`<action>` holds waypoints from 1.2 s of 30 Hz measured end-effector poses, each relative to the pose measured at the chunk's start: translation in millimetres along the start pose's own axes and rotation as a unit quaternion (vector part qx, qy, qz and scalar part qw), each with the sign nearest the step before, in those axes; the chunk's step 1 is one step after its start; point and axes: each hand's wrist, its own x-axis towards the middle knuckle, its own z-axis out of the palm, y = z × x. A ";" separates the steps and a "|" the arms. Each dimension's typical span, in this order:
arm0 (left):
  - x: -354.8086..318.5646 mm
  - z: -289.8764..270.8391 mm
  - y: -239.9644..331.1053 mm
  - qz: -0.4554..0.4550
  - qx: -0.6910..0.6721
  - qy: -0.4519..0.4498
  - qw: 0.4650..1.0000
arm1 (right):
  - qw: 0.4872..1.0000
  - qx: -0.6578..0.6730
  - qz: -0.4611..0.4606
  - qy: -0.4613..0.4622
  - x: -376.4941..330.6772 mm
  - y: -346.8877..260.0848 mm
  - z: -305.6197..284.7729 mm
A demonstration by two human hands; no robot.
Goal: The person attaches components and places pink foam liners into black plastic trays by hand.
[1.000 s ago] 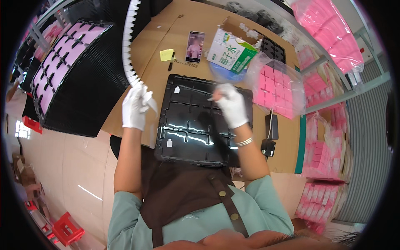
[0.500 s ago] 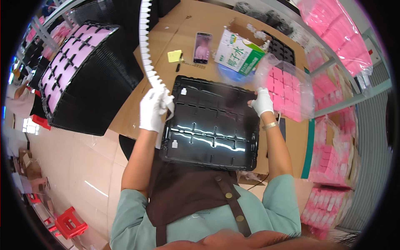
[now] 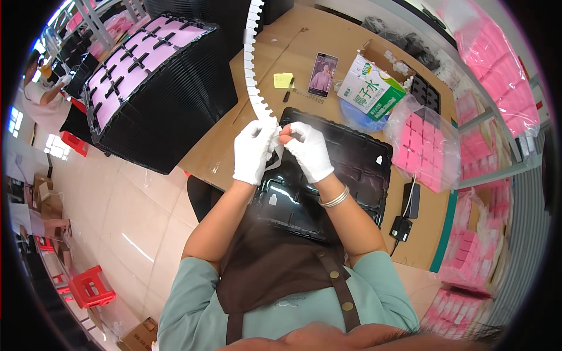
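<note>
On the brown cardboard-topped bench (image 3: 328, 35) lies a black moulded plastic tray (image 3: 351, 169), and above its near-left corner the white-gloved left hand (image 3: 253, 153) and right hand (image 3: 307, 151) — both closed — pinch the long white notched strip (image 3: 253, 70) at its lower end.

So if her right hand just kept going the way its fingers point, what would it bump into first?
The right hand points toward the left hand, so it would probably first meet the white toothed strip pinched between them, then the left glove. Depth is hard to judge here.
</note>
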 end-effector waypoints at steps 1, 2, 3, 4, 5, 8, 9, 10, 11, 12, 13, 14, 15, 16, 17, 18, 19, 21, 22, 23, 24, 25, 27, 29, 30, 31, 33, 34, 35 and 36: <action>-1.1 1.0 0.7 -0.021 -0.003 -0.006 1.000 | 1.000 -0.002 0.001 0.000 -0.1 2.1 -0.1; 1.9 -2.5 -5.7 -0.046 -0.043 -0.037 0.997 | 0.998 -0.026 -0.056 0.018 0.6 4.6 -0.6; 4.6 -4.3 -5.3 -0.049 -0.045 -0.040 0.997 | 0.992 -0.051 -0.113 0.036 -0.5 0.4 1.2; 7.8 -3.9 -4.0 -0.142 -0.178 -0.068 0.971 | 0.994 -0.004 -0.107 0.024 -4.9 -6.5 0.0; 10.8 -1.7 -2.4 -0.233 -0.305 -0.094 0.918 | 0.994 -0.008 -0.104 0.031 -11.1 -17.2 -5.1; 17.4 -7.5 2.6 -0.220 -0.314 -0.094 0.919 | 0.995 -0.007 -0.098 0.031 -37.7 -44.3 -31.3; 23.0 -18.6 -5.7 -0.173 -0.269 -0.108 0.941 | 0.988 -0.080 -0.123 0.045 -51.1 -56.6 -50.1; 28.9 -31.4 -13.3 -0.130 -0.190 -0.075 0.970 | 0.963 -0.223 -0.144 0.043 -63.7 -59.1 -77.3; 31.4 -41.9 -15.9 -0.096 -0.122 -0.069 0.985 | 0.968 -0.216 -0.115 0.044 -82.0 -58.6 -101.6; 29.2 -48.1 -12.1 -0.083 -0.075 -0.041 0.993 | 0.934 -0.327 -0.142 0.028 -99.4 -43.8 -135.6; 31.0 -57.7 -16.2 -0.075 -0.086 -0.046 0.992 | 0.937 -0.340 -0.031 0.070 -123.1 -40.7 -147.0; 36.0 -60.1 -21.0 -0.094 -0.090 -0.036 0.991 | 0.945 -0.311 0.041 0.089 -147.2 -26.6 -161.9; 35.6 -59.2 -22.1 -0.098 -0.110 -0.027 0.989 | 0.949 -0.276 0.111 0.104 -169.4 -11.9 -171.4; 36.5 -59.4 -24.2 -0.107 -0.125 -0.031 0.986 | 0.917 -0.366 0.131 0.088 -185.8 -3.4 -173.8; 36.4 -57.9 -25.5 -0.116 -0.139 -0.033 0.983 | 0.877 -0.451 0.150 0.069 -198.5 0.7 -174.4; 34.4 -53.6 -24.0 -0.119 -0.132 -0.026 0.984 | 0.842 -0.531 0.090 0.036 -204.8 0.5 -171.5; 33.4 -50.0 -23.7 -0.120 -0.131 -0.028 0.984 | 0.842 -0.531 0.092 0.038 -207.3 6.2 -169.4; 31.4 -45.5 -23.3 -0.114 -0.131 -0.035 0.984 | 0.841 -0.507 0.161 0.098 -207.3 20.8 -161.8; 30.7 -44.2 -23.4 -0.114 -0.129 -0.034 0.984 | 0.824 -0.534 0.153 0.111 -207.7 12.4 -153.7; 30.5 -43.2 -23.3 -0.110 -0.117 -0.035 0.986 | 0.825 -0.533 0.152 0.110 -207.5 11.8 -154.2; 29.7 -42.9 -23.9 -0.107 -0.105 -0.035 0.988 | 0.828 -0.517 0.176 0.127 -208.6 11.8 -155.1; 29.1 -43.2 -25.0 -0.107 -0.104 -0.034 0.988 | 0.830 -0.501 0.199 0.143 -209.0 11.5 -155.4; 28.4 -44.2 -28.4 -0.103 -0.101 -0.025 0.989 | 0.832 -0.497 0.205 0.136 -203.6 6.2 -154.1; 28.1 -44.3 -31.3 -0.096 -0.088 -0.011 0.991 | 0.833 -0.494 0.212 0.129 -203.9 5.7 -157.9; 29.1 -43.6 -31.9 -0.089 -0.078 0.002 0.993 | 0.859 -0.476 0.171 0.083 -206.2 4.5 -166.6; 29.2 -44.3 -30.0 -0.089 -0.079 0.002 0.993 | 0.880 -0.455 0.130 0.036 -206.0 1.4 -171.3; 27.8 -46.1 -24.8 -0.051 0.045 0.013 0.998 | 0.909 -0.367 0.187 0.060 -213.1 -2.4 -179.0; 28.8 -48.7 -24.2 -0.051 0.043 0.013 0.998 | 0.938 -0.305 0.158 0.057 -217.8 4.7 -189.2; 30.6 -52.3 -23.5 -0.048 0.065 0.015 0.997 | 0.961 -0.240 0.127 0.053 -219.3 10.5 -195.2; 31.7 -53.5 -23.5 -0.044 0.089 0.016 0.995 | 0.977 -0.080 0.159 0.116 -211.2 15.3 -199.7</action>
